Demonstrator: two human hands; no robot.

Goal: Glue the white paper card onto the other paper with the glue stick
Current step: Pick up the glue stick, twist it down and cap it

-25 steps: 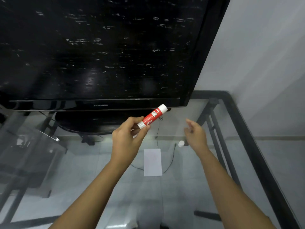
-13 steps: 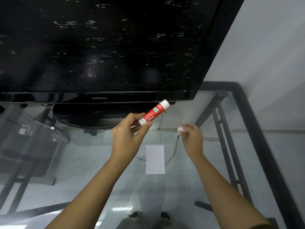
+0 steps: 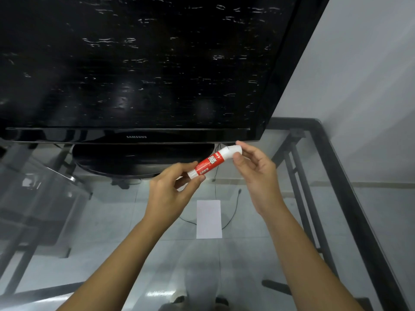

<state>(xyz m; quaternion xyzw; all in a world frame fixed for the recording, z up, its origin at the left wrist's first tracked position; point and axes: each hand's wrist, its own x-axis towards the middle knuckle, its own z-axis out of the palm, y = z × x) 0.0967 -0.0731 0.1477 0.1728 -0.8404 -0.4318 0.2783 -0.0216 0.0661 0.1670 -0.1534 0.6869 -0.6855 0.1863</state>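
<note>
1. Left hand [image 3: 170,194] pinches the glue stick [image 3: 207,163] by its base; right hand [image 3: 253,171] fingers pinch the cap [image 3: 233,151] end.
2. White paper card [image 3: 209,219] lies flat on the glass table [image 3: 292,221] below.
3. Cap looks crooked, so it might jam or pop loose.

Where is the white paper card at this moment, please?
In the head view, the white paper card lies flat on the glass table, low and near the middle, below the glue stick and between the two forearms.
</note>
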